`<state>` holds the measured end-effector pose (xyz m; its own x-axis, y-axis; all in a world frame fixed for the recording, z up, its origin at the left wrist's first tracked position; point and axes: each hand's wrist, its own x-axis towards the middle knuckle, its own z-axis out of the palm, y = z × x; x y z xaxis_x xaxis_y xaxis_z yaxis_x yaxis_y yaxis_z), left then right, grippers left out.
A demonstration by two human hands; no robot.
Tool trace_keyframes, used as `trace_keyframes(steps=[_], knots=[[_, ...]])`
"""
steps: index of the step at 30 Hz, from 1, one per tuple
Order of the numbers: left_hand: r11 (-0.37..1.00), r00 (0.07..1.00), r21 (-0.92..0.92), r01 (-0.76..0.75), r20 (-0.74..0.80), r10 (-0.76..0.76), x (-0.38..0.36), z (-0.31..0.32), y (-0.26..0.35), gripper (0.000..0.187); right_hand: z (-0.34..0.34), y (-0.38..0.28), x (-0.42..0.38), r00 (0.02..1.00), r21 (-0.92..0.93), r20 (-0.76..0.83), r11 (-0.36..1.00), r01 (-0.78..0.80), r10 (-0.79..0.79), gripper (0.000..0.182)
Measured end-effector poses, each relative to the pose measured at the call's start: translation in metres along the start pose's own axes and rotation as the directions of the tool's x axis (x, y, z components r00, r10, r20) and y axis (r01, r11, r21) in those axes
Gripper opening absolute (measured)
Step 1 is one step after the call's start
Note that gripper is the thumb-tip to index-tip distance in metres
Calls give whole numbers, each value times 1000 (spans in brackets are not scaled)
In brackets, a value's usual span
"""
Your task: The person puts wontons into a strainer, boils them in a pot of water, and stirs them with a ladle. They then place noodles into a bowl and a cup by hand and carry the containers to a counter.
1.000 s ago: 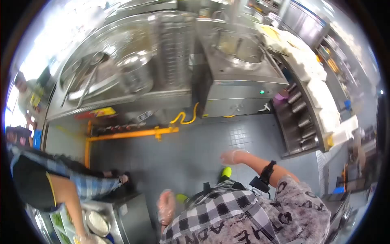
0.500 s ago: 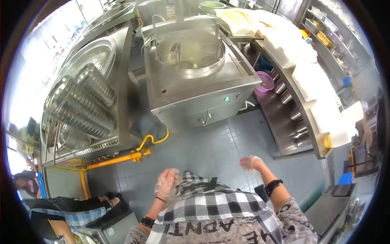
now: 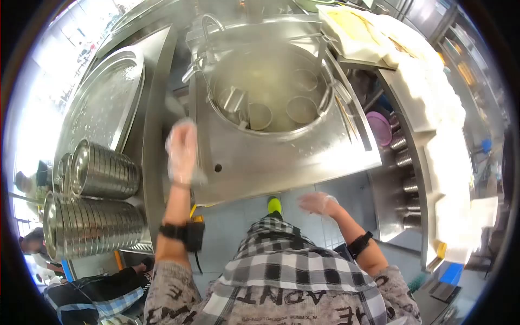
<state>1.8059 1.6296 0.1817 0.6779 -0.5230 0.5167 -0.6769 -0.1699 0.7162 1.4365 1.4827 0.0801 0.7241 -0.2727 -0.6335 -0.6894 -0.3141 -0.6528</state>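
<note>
My left hand (image 3: pixel 183 151), in a clear plastic glove, reaches forward over the left edge of the steel cooker (image 3: pixel 238 168). It looks empty, with fingers loosely extended and a little blurred. A faucet (image 3: pixel 194 69) stands beyond it at the cooker's back left. My right hand (image 3: pixel 318 204), gloved too, hovers in front of the cooker with its fingers stretched out and nothing in them. Set into the cooker top is a round pot (image 3: pixel 276 130) of cloudy, steaming liquid, with several strainer baskets (image 3: pixel 261 116) hanging in it.
Stacked steel bowls (image 3: pixel 95 225) and a large oval tray (image 3: pixel 103 97) occupy the left counter. Long chopsticks (image 3: pixel 345 118) lie at the cooker's right side. A curved counter (image 3: pixel 428 179) runs along the right, a pink basin (image 3: pixel 378 128) beneath it. Another person (image 3: pixel 97 295) is at lower left.
I have stepped forward, so the cooker is much nearer. My left hand has swung forward and left over its edge. My right hand has shifted slightly left and up in view.
</note>
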Motion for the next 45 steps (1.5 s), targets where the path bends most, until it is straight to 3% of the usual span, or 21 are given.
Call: trace_keyframes(steps=[2,4,6,8,9,11,12,13,14,15,17,19,23,26,29,33,35,38,41,43,45], knots=[[976,1000,220,-5,-5,6,83,25,9,34,-30,-51,-4,995,354,74,935,34,-64,47],[849,995,523,-79,-7,97,143,52,-1,45,-41,-45,47,826,476,-8,724,499,-564,48],[769,993,632,-92,2,117,183,74,-18,49,-81,-132,40,894,623,-90,675,395,-439,73],[685,860,724,80,297,-415,210,81,-20,41,-118,-186,72,894,629,-43,683,371,-446,88],[682,858,726,87,293,-422,215,82,-19,41,-123,-206,90,894,630,-34,685,366,-446,88],[714,844,699,48,353,-403,214,85,-12,37,-126,-234,115,876,949,-259,60,308,-406,73],[746,882,663,56,317,-348,207,87,-2,31,-131,-229,124,879,953,-247,64,297,-409,73],[742,881,667,64,311,-356,202,88,9,31,-137,-216,133,809,586,-426,557,588,-405,64],[768,873,634,92,320,-369,198,86,27,29,-143,-205,136,679,-42,-536,819,573,-502,57],[792,865,598,124,325,-382,195,85,36,27,-154,-195,127,684,-45,-525,819,573,-507,57],[826,890,544,150,290,-353,187,83,36,24,-170,-184,85,756,604,-480,457,653,-445,45],[836,918,521,172,223,-328,185,74,46,23,-182,-208,25,900,640,-336,634,434,-276,42],[825,885,517,227,243,-396,165,60,67,24,-171,-199,-20,931,689,-217,630,358,-293,39],[811,863,543,219,280,-420,142,67,74,36,-161,-166,-19,981,851,80,524,24,-175,26],[759,844,598,258,242,-478,123,87,58,38,-158,-140,-18,989,740,101,672,0,-111,33],[711,835,626,321,167,-524,120,88,60,39,-143,-100,-19,962,758,147,651,39,-230,47],[672,817,685,281,197,-542,122,87,64,45,-136,-92,-21,973,861,118,509,-1,-198,59],[656,942,754,22,204,-267,103,95,52,54,-132,-66,0,958,834,281,510,-213,-60,50],[784,991,609,-123,121,62,76,76,72,53,-122,-50,27,954,820,281,543,-180,-108,34],[851,998,523,-48,-14,65,50,50,111,45,-117,-2,66,969,826,190,559,-70,-160,33],[818,980,569,81,-194,38,20,3,140,41,-130,7,52,848,501,-58,719,481,-527,33]])
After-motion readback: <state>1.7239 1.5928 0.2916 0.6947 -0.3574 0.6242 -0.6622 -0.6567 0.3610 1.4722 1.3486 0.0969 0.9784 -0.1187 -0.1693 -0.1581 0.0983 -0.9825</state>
